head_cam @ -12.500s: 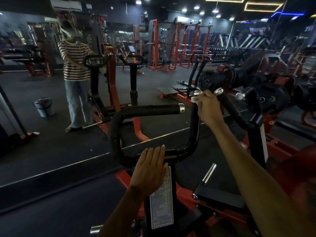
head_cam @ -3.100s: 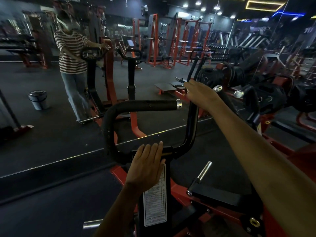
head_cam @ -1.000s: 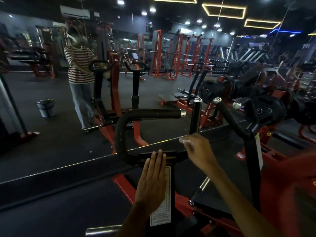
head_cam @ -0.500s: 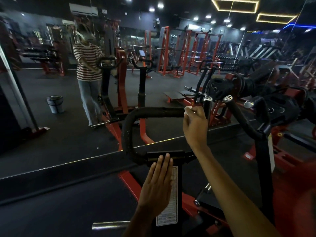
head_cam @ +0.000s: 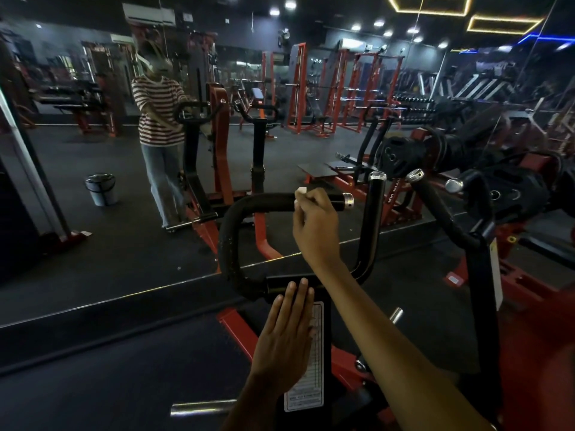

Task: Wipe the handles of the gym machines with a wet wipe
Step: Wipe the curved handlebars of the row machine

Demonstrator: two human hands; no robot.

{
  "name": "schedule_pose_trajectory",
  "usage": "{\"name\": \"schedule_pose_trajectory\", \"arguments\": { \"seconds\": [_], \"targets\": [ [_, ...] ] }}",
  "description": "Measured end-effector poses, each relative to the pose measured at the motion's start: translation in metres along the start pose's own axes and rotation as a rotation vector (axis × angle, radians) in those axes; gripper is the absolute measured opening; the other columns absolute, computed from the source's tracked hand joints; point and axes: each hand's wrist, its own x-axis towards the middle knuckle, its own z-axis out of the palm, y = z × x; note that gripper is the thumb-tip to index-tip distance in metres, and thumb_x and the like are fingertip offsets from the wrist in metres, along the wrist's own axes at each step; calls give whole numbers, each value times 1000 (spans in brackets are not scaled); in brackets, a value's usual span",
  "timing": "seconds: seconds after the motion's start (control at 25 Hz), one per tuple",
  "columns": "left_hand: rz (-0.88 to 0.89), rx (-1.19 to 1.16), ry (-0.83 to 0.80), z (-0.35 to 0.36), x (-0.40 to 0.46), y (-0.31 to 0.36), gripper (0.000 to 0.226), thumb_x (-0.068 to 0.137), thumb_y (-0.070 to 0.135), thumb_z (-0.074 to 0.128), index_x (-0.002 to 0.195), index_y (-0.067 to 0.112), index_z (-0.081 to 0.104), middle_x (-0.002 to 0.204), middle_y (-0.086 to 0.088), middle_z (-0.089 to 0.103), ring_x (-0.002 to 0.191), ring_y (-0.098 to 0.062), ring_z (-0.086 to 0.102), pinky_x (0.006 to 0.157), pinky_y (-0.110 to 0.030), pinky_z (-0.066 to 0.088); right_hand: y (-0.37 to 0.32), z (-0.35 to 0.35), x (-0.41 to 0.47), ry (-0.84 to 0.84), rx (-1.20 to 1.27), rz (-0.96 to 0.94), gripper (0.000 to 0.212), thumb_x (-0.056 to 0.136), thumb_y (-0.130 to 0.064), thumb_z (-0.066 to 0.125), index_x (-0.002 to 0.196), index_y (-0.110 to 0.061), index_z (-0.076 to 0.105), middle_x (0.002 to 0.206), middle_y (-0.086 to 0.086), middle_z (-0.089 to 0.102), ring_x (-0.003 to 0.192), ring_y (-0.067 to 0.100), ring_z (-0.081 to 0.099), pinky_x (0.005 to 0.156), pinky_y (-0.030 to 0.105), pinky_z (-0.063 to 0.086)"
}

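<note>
The right hand (head_cam: pixel 315 217), pinching the wet wipe (head_cam: pixel 301 194), has left the upright grip (head_cam: pixel 371 219) and now presses it on the horizontal foam handle (head_cam: pixel 267 203), so that bar is being wiped, while the left hand (head_cam: pixel 284 337) lies flat-fingered on the black post (head_cam: pixel 323 353).

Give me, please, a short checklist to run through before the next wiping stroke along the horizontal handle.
1. Wet wipe in the right hand: ok, pinched at the fingertips.
2. Wipe against the horizontal handle: ok, held on the grip.
3. Left hand steadying the machine: ok, flat on the black post.
4. Path to the chrome end cap: ok, nothing on the bar.
5. Upright handle already wiped: cannot tell.
6. Wipe wet enough: cannot tell.
</note>
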Motion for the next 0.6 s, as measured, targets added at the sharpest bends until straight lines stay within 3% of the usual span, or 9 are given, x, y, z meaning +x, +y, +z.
{"name": "schedule_pose_trajectory", "arguments": {
  "seconds": [0.2,0.4,0.6],
  "targets": [
    [13,3,6,-1,0,-1,56,103,33,11,149,3,21,159,-17,12,147,-30,13,116,-42,15,5,-3,1,-65,-95,-67,28,88,-10,53,111,4,63,99,13,59,90,24,60,80,28,54],
    [17,10,10,-4,0,-2,56,103,33,11,148,3,23,158,-17,15,146,-30,14,115,-42,18,32,-21,8,-41,-200,-25,21,93,-12,57,108,0,65,87,9,55,78,19,53,63,26,51],
    [23,8,5,-3,-1,-3,57,102,33,11,148,2,23,158,-18,15,146,-31,15,114,-43,19,53,-42,11,-57,-272,54,26,92,-9,57,115,2,63,94,11,55,87,20,54,72,26,53]
  ]
}}
